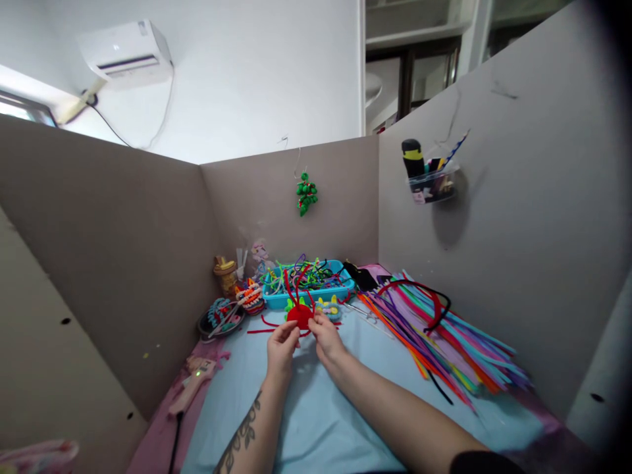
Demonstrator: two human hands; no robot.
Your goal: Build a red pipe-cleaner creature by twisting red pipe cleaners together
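Between my two hands, above the light blue cloth, is a red pipe-cleaner figure (299, 316) with a round body and several long stems sticking up and out to the sides. My left hand (282, 342) pinches its lower left edge with thumb and forefinger. At its right edge, the fingers of my right hand (324, 334) are closed on it too. Just behind the figure lie a green piece (288, 305), partly hidden by it, and a blue and yellow fuzzy piece (330, 307).
A blue basket (316, 294) of loose pipe cleaners stands at the back. Bundled pipe cleaners (444, 336) spread on the right, near scissors (368, 315). On the left are a dark bowl (220, 329) and a pink corded tool (192, 388). Grey panels (276, 191) enclose the table.
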